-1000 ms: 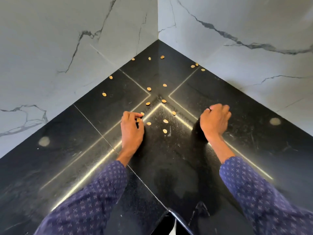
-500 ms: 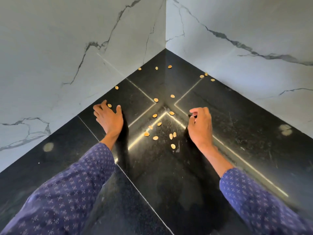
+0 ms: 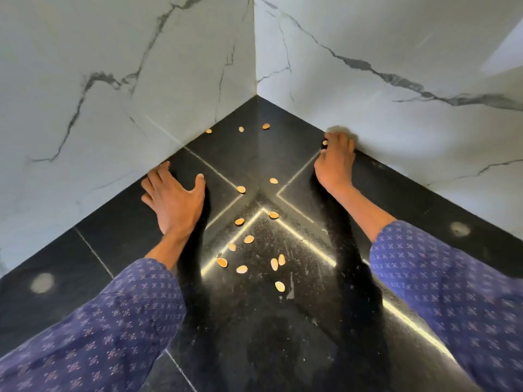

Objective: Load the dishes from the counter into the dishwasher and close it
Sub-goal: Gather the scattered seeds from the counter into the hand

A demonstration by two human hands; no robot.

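Note:
No dishes and no dishwasher are in view. I look down at the corner of a black stone counter [image 3: 283, 321] strewn with several small tan seeds [image 3: 249, 239]. My left hand [image 3: 174, 198] lies flat on the counter beside the left marble wall, fingers spread and straight, its fingertips reaching the wall's foot. My right hand [image 3: 336, 162] reaches to the foot of the right wall with its fingers curled down; one seed [image 3: 325, 142] shows at its fingertips, seemingly pinched. Motion blurs the knuckles.
White marble walls with grey veins [image 3: 127, 80] close the corner on both sides. More seeds lie deep in the corner [image 3: 266, 126]. Thin bright joint lines [image 3: 300, 236] cross the counter. Blue patterned sleeves cover both forearms.
My right hand has moved from the counter's middle out to the right wall, where three seeds lay. My left hand has slid further left and flattened against the left wall's foot.

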